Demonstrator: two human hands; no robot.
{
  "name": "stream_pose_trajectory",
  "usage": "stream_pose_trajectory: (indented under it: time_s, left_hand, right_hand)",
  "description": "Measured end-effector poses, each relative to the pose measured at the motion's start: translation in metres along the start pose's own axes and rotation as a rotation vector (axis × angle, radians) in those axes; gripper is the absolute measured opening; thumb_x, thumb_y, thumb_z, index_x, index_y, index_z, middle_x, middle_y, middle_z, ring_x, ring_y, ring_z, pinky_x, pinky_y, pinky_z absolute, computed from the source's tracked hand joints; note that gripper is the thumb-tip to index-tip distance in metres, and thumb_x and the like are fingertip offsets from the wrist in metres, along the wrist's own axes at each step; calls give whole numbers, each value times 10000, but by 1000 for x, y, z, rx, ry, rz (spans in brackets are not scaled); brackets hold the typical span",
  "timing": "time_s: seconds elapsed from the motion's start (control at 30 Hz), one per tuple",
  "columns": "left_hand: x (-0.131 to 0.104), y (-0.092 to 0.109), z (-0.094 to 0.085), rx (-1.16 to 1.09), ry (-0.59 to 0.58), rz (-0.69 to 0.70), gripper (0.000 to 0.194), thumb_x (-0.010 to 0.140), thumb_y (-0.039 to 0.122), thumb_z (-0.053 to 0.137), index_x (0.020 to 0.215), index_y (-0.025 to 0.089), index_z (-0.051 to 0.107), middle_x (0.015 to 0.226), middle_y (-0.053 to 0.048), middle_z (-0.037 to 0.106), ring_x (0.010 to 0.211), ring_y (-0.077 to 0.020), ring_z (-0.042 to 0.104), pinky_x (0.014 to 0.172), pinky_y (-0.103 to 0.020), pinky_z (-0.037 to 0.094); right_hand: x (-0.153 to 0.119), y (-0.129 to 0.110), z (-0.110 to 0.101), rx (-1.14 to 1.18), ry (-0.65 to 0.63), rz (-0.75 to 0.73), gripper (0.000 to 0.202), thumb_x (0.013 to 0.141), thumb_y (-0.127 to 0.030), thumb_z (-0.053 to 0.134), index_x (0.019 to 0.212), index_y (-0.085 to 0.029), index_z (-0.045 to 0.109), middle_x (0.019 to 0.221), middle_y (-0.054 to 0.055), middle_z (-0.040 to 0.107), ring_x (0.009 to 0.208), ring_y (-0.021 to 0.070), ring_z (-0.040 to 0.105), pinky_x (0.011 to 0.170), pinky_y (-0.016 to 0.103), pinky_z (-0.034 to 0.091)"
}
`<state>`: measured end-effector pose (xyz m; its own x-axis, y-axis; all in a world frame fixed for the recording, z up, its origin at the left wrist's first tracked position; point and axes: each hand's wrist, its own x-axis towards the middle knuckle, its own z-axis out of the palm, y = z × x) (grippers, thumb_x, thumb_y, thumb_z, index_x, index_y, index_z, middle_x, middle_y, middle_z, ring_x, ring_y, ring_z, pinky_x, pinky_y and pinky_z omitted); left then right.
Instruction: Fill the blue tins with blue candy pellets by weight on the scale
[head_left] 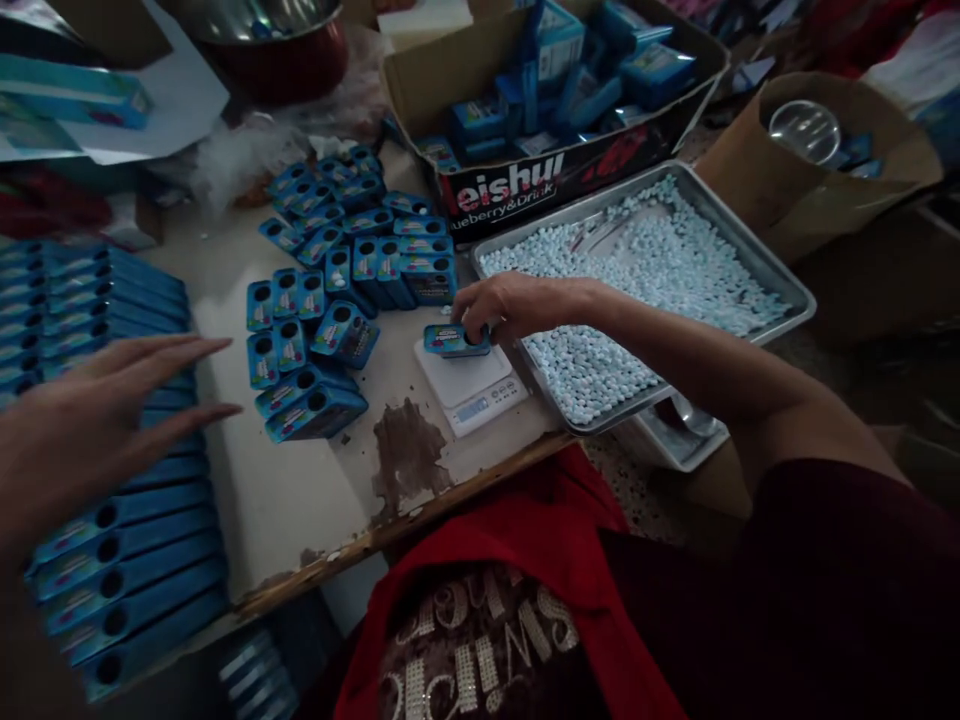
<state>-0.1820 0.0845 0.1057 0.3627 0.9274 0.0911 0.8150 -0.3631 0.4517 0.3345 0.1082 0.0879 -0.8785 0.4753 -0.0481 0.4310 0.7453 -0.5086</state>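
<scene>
My right hand point(504, 306) has its fingers closed around one end of a small blue box point(454, 341), which sits on a white digital scale point(466, 385). The fingertips partly cover the top of that box. To the left, my left hand point(112, 430) is open, fingers stretched out, above a long stack of blue boxes point(142, 560); it holds nothing. Between the hands stands a loose group of blue boxes point(289, 345) with round holes in their tops. Right of the scale, a metal tray point(574, 424) carries a layer of small pale blue and white pellets point(592, 370).
Behind the tray is an open cardboard carton point(420, 95) with more blue boxes. A paper bag point(757, 170) stands at right, a red metal bowl point(292, 60) at back left. A white container point(675, 450) sits below the tray. The worn wooden table edge point(390, 525) runs in front.
</scene>
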Motion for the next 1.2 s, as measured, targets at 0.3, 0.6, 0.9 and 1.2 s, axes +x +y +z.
stream_pose_trajectory:
  time_s: [0.3, 0.6, 0.9, 1.2]
  left_hand:
    - [-36, 88, 57, 154, -52, 182, 452, 1122, 595, 699, 1543, 469, 805, 1608, -30, 822, 1427, -446, 824, 1263, -656, 643]
    - [-18, 121, 86, 102, -78, 223, 476, 1234, 557, 607, 1547, 264, 814, 1571, -121, 832, 1425, -356, 809, 1203, -514, 676]
    - [11, 122, 138, -250, 86, 146, 784, 1041, 693, 932, 1686, 309, 705, 1534, -117, 834, 1470, -378, 795, 1329, -566, 625]
    - [67, 137, 237, -732, 136, 142, 840, 839, 654, 1131, 1478, 278, 737, 1342, -96, 840, 1262, -327, 856, 1132, -476, 720]
  right_hand:
    - [-126, 14, 35, -94, 266, 434, 305, 1142, -415, 771, 1403, -278, 848, 1406, 126, 827, 1277, 335, 755, 1097, 459, 588]
    - [-167, 20, 132, -411, 174, 810, 391, 1156, -519, 651, 1291, -180, 792, 1271, 244, 802, 1114, 404, 735, 842, 417, 506]
    - [-122, 28, 94, 1040, 1069, 890, 454, 716, -476, 1081, 959, -259, 766, 832, -12, 693, 721, 131, 605, 632, 236, 467]
    - [-111, 37, 90, 1267, 1076, 811, 523, 1026, -645, 863, 796, -281, 567, 807, -5, 633, 637, 130, 446, 553, 292, 285]
